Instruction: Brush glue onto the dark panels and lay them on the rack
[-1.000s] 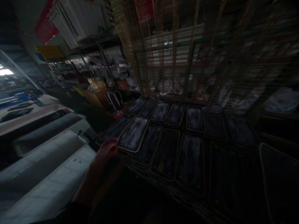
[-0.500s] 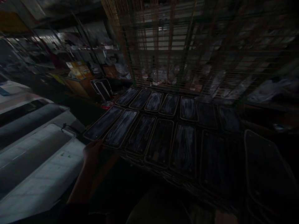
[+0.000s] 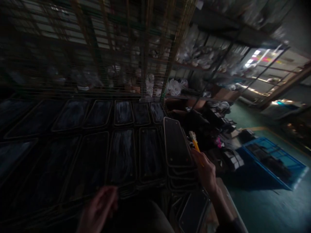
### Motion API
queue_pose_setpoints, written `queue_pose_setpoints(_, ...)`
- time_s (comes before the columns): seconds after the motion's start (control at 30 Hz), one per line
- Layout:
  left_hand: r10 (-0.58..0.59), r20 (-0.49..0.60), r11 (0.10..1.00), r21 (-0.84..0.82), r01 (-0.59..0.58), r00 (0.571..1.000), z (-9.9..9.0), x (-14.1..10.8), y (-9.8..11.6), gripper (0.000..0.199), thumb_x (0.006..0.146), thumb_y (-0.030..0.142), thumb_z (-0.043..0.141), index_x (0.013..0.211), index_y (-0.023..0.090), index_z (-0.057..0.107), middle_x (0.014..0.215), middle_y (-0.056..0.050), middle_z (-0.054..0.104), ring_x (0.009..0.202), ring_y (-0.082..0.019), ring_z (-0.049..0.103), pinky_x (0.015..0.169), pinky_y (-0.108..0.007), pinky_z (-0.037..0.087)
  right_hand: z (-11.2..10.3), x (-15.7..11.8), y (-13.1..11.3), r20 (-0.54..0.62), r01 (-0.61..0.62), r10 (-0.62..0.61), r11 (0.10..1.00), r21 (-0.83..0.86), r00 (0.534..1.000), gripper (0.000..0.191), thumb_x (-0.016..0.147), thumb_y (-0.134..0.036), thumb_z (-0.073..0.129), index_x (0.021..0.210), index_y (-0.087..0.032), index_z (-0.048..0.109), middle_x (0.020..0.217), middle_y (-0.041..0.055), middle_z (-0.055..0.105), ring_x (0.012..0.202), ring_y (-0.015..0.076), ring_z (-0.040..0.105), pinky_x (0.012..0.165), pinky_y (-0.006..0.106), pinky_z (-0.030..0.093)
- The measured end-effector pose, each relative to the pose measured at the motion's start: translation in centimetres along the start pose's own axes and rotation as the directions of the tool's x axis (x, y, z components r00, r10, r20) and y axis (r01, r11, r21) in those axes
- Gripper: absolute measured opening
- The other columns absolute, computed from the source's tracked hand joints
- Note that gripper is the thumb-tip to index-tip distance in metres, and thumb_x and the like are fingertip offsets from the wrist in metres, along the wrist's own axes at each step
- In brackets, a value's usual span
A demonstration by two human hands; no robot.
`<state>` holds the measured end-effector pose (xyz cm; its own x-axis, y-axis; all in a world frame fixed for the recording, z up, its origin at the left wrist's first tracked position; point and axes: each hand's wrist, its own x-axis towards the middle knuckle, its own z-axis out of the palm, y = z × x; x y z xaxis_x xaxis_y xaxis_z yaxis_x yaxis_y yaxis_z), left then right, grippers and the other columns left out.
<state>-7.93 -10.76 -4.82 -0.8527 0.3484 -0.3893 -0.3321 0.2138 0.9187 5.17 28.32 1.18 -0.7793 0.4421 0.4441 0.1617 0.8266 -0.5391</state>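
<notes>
My right hand [image 3: 205, 170] is closed around the yellow handle of a paintbrush [image 3: 195, 141], whose pale bristles point up. It is at the right edge of a stack of dark rectangular panels with rounded corners; the top panel [image 3: 177, 142] has a plain dark face. To the left, more panels lie in two rows, and one near panel [image 3: 122, 155] carries whitish streaks. My left hand [image 3: 100, 207], blurred, is by the front edge of the near row. Its fingers seem bent, but motion smears them, and I cannot make out anything in them.
Behind the panels stands a wire mesh rack [image 3: 145, 58], with shelves of plastic-wrapped goods beyond. On the right, a blue crate [image 3: 274, 161] with dark items sits on the green floor. Another dark panel [image 3: 194, 210] leans below the stack. The light is dim.
The view has swung to the right, bringing the right-hand stack and blue crate into sight. My left hand has come away from the far-left panel's edge. My right hand with the brush now shows.
</notes>
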Motion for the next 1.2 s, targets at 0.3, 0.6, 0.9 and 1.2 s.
queue_pose_setpoints(0.3,0.261,0.229,0.95,0.109,-0.291,0.938,17.1,4.0,5.9,0.034,0.083,0.053,0.061,0.085,0.02,0.056,0.075,-0.002,0.064,0.068,-0.015,0.062,0.064,-0.026,0.047,-1.5,7.1,2.5,0.103,-0.043,0.02,0.973,0.225,0.994,0.032,0.099,-0.039,0.044,0.124,-0.025,0.059,0.11,0.0056,0.069,0.1,0.0207,0.067,0.09,0.034,0.056)
queue_pose_setpoints(0.6,0.169,0.213,0.966,0.16,-0.205,0.962,18.8,5.3,6.5,0.039,0.081,0.056,0.058,0.071,0.018,0.055,0.059,0.001,0.052,0.056,-0.014,0.05,0.053,-0.024,0.037,2.1,14.9,5.8,0.175,0.019,-0.065,0.967,0.254,0.982,0.036,0.099,-0.042,0.042,0.123,-0.021,0.058,0.1,0.0066,0.071,0.094,0.021,0.069,0.082,0.031,0.057)
queue_pose_setpoints(0.9,0.087,0.179,0.996,0.022,-0.092,0.98,19.3,4.3,5.7,0.037,0.081,0.055,0.06,0.076,0.019,0.054,0.052,0.005,0.05,0.043,-0.01,0.048,0.04,-0.02,0.034,-0.2,12.5,4.9,0.351,0.076,-0.155,0.97,0.229,0.924,0.028,0.099,-0.036,0.046,0.117,-0.024,0.063,0.102,0.0012,0.071,0.089,0.0175,0.07,0.078,0.026,0.055)
queue_pose_setpoints(1.2,-0.01,0.166,0.989,-0.143,0.034,0.986,19.9,3.1,5.5,0.035,0.084,0.051,0.058,0.075,0.019,0.048,0.05,0.006,0.054,0.04,-0.011,0.054,0.037,-0.02,0.041,-8.6,5.3,0.5,0.642,0.05,-0.193,0.971,0.234,0.742,0.025,0.101,-0.029,0.045,0.121,-0.025,0.059,0.098,0.0008,0.069,0.083,0.012,0.067,0.069,0.02,0.051)
